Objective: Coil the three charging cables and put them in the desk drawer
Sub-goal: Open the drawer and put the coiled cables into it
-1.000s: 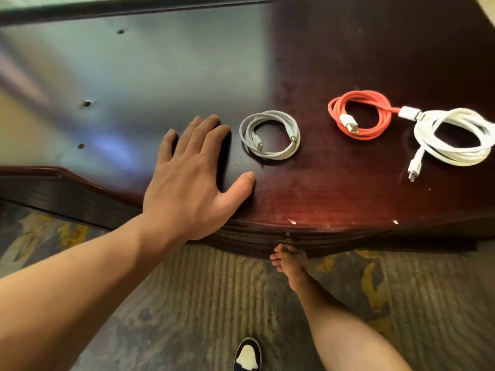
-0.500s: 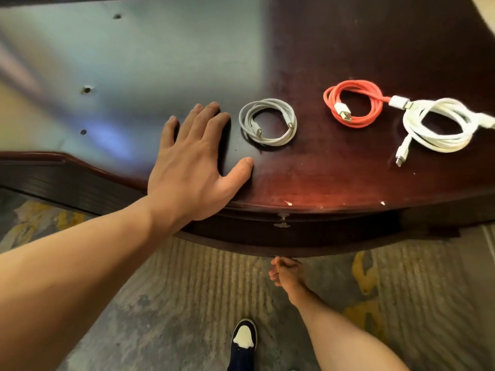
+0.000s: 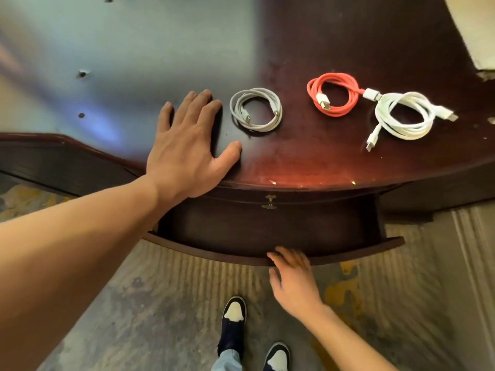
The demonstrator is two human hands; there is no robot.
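- We see the table (image 3: 308,162) as dark red-brown wood, polished to a gloss that mirrors light.
- The drawer (image 3: 267,231) inside looks like duller, matt dark wood; its small knob (image 3: 270,203) appears to be brass-toned metal.
- The red cable (image 3: 333,97) and white cable (image 3: 404,116) look woven, the grey cable (image 3: 255,109) smoother.
- The floor (image 3: 160,303) seems a ribbed, matt carpet.

Dark wooden desk (image 3: 308,162), grey cable coil (image 3: 255,109), red cable coil (image 3: 333,95), white cable coil (image 3: 404,116), left hand (image 3: 187,145) flat on top
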